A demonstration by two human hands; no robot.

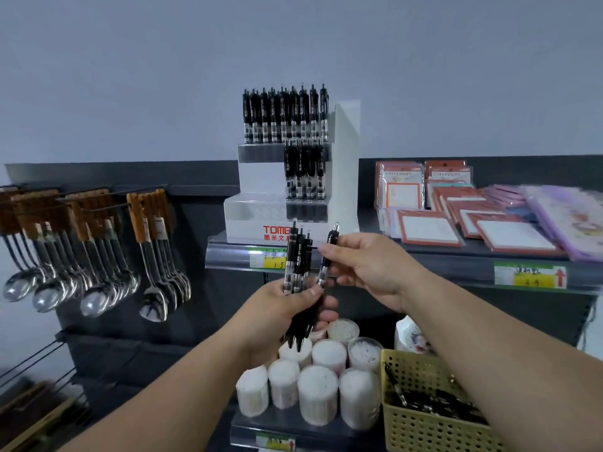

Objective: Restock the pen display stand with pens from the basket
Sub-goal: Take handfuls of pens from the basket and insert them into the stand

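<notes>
- The left hand (287,308) grips a bunch of pens (298,275), fingers and thumb curled round their lower barrels; the clicker ends stand up and the tips poke out below the hand.
- The right hand (368,265) pinches a single pen (327,259) between thumb and fingers near its top; this pen tilts slightly, and its lower end lies just beside the bunch at the left thumb.
- Both hands hang in front of the stand (261,207), a white stepped display marked "TOM…" in red, set on the shelf (424,252).
- The stand's top tier holds a full row of black pens (284,115); the middle tier has pens only at its right end (305,172); the lower steps show bare clear sockets.
- The basket (424,429), yellow and perforated, sits at lower right, under the right forearm, with dark pens inside.
- Round white tubs (316,386) stand just left of the basket.
- Spoons (98,256) hang on hooks to the left.
- Notepads (456,216) lie to the right of the stand.
</notes>
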